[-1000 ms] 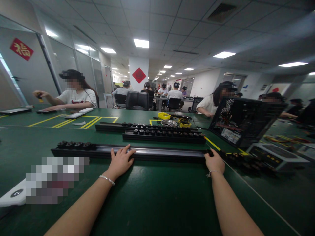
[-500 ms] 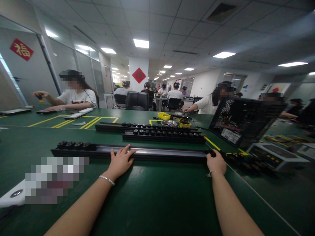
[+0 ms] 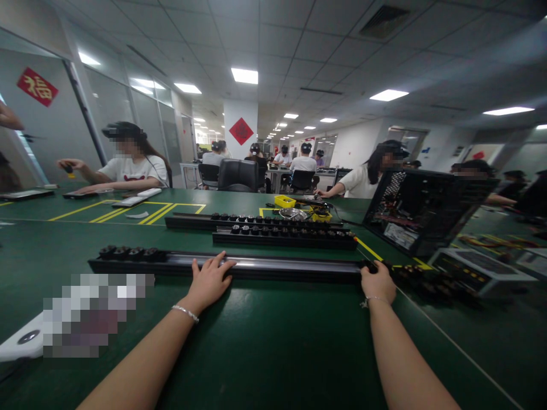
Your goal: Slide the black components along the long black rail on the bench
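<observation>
A long black rail point(image 3: 294, 266) with a shiny channel along its top lies across the table in front of me. Several black knob-like pieces point(image 3: 135, 253) sit in a row at its left end. My left hand point(image 3: 210, 281) rests on the rail left of its middle, fingers spread. At the rail's right end, my right hand point(image 3: 379, 285) pinches a small black piece point(image 3: 366, 264), partly hidden by the fingers. Behind lie two similar black rails, a nearer one point(image 3: 286, 241) and a farther one point(image 3: 188, 222), both carrying rows of such pieces.
Loose black pieces point(image 3: 427, 279) lie right of my right hand, near a metal-cased box point(image 3: 478, 270) and an open computer case point(image 3: 427, 210). Yellow trays point(image 3: 285, 201) stand behind the rails. A white device point(image 3: 25, 339) lies at left. Co-workers sit across the table.
My right hand has shifted slightly to the right at the rail's end. The left hand stays put. Part of another person has appeared at the far left edge.
</observation>
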{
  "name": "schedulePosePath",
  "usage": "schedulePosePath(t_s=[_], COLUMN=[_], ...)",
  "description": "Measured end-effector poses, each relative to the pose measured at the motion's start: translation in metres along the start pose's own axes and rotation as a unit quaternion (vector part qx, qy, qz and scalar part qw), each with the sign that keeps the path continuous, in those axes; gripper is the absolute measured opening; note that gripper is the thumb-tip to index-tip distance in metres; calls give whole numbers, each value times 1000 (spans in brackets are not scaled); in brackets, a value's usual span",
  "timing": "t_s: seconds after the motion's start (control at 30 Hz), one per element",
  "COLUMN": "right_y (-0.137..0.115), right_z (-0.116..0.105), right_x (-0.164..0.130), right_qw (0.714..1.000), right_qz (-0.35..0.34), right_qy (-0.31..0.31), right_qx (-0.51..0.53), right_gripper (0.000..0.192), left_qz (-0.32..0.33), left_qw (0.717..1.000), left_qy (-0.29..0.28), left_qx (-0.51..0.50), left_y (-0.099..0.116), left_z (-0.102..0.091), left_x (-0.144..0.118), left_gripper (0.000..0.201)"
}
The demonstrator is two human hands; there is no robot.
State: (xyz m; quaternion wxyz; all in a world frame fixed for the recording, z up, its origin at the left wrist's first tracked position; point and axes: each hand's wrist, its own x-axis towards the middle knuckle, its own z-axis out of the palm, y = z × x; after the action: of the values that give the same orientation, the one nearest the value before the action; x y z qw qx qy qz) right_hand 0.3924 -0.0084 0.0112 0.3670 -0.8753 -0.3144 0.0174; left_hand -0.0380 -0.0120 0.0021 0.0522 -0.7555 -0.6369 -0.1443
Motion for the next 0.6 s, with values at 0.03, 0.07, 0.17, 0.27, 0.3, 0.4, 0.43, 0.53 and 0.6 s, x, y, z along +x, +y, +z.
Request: schedulePosePath(t_s=[0.03, 0.07, 0.17, 0.27, 0.3, 0.4, 0.43, 0.53, 0.6], right_y=[0, 1, 2, 3, 2, 1, 1, -2, -3], right_z=[0, 0, 2, 2, 2, 0, -1, -4, -6], right_x=[0, 0, 1, 2, 2, 1, 0, -2, -3], right_qw=[1000, 1000, 1000, 1000, 1000, 1000, 1000, 1000, 1000], right_qz=[-1, -2, -4, 1, 2, 2, 3, 13, 21], right_qy=[1, 2, 9, 8, 8, 9, 8, 2, -2], right_qx=[2, 5, 8, 9, 10, 13, 14, 13, 12], right_gripper=[52, 52, 51, 51, 51, 50, 50, 50, 50], left_qz=[0, -1, -6, -5, -4, -2, -2, -5, -4], left_qw=[1000, 1000, 1000, 1000, 1000, 1000, 1000, 1000, 1000], left_qy=[2, 4, 3, -1, -1, 3, 4, 1, -2], left_qx=[1, 3, 2, -2, -2, 0, 1, -1, -2], left_y=[0, 1, 1, 0, 0, -1, -1, -1, -1], left_z=[0, 0, 1, 1, 1, 2, 2, 2, 2], left_x=[0, 0, 0, 0, 0, 0, 1, 1, 1], left_gripper=[42, 42, 42, 42, 42, 42, 42, 42, 42])
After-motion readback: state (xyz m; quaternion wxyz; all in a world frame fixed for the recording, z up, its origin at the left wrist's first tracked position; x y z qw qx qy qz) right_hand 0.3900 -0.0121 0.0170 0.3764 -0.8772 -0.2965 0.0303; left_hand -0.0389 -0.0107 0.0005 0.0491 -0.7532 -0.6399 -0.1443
